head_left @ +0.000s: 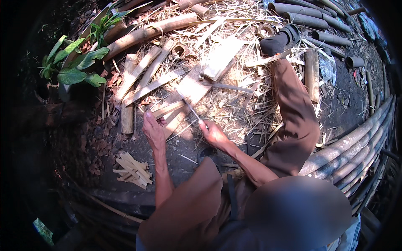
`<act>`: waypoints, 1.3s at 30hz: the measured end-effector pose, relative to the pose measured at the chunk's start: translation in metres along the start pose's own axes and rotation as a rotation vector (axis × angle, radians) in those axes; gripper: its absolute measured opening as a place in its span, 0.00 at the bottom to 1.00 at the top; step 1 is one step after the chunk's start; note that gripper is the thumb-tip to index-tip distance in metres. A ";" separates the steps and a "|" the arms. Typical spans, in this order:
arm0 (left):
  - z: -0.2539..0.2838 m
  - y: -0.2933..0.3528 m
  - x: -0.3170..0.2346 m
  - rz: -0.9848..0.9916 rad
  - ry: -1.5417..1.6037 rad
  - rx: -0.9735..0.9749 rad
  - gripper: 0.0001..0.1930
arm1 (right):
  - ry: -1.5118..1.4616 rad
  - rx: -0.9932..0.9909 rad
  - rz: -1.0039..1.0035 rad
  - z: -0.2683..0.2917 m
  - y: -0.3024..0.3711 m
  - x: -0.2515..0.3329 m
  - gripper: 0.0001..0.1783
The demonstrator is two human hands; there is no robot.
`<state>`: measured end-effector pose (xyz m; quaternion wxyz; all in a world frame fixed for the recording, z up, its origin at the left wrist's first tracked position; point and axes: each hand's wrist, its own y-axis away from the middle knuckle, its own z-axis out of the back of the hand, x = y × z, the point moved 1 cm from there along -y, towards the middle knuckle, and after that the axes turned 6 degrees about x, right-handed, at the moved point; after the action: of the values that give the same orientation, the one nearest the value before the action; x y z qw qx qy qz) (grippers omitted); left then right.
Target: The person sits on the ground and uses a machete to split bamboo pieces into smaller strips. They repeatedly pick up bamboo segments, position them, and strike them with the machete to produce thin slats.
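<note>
My left hand is closed on the near end of a split bamboo strip, which points away to the right. In my right hand is a knife, gripped by its handle. Its long thin blade slants up and left and meets the strip's far end; how deep it sits there I cannot tell. Under both lies a flat wooden board, partly in bright sun. A thick pale block rests at the board's far end, its top washed out by light.
Several split bamboo pieces lie left of the board. A pile of short strips is near my left forearm. Shavings cover the ground around my outstretched leg. Long bamboo poles run along the right, and a leafy plant stands far left.
</note>
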<state>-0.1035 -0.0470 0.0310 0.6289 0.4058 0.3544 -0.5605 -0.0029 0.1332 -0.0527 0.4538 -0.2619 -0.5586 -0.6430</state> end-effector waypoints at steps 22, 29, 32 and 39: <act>-0.051 -0.031 0.014 -0.363 -0.028 0.124 0.10 | -0.436 -0.010 -0.010 0.029 0.040 0.048 0.22; -0.052 -0.014 -0.010 -0.557 -0.110 0.319 0.12 | -0.573 0.042 0.006 0.041 0.041 0.106 0.21; -0.056 -0.006 -0.017 -0.400 -0.019 0.351 0.10 | -0.606 0.095 -0.023 0.044 0.041 0.115 0.22; -0.056 -0.004 -0.024 -0.482 -0.085 0.330 0.12 | -0.611 0.083 0.006 0.038 0.041 0.114 0.22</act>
<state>-0.1097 0.0138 0.0284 0.4175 0.3829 0.3179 -0.7603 -0.0248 0.1373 0.0725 0.2770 -0.4263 -0.6941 -0.5097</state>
